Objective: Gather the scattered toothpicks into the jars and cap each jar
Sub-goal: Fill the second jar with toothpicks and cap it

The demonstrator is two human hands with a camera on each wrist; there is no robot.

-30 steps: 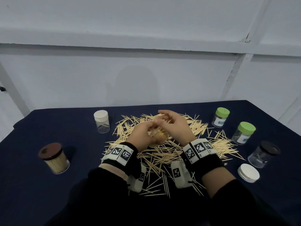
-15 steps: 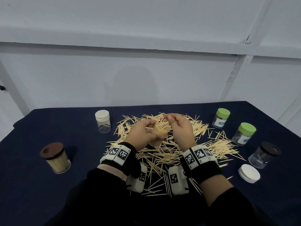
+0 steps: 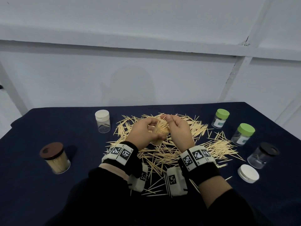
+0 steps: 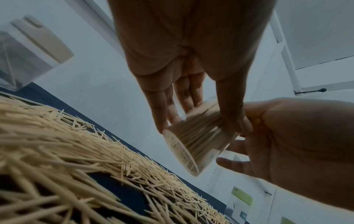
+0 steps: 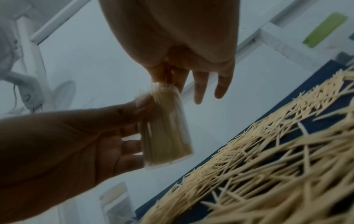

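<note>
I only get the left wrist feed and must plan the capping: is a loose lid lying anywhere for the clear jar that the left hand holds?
Observer: Yes, a round white plastic lid lies loose on the dark blue tablecloth, at the near right.
Operator: Any jar finished?
Observer: The clear brown-lidded jar at far left stands capped and full.
Operator: And the right hand's grip?
Observer: The right hand pinches the toothpick tips sticking out of the clear plastic jar.

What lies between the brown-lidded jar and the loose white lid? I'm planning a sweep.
In the head view: scattered toothpicks and both wrists, between brown-lidded jar and loose white lid.
</note>
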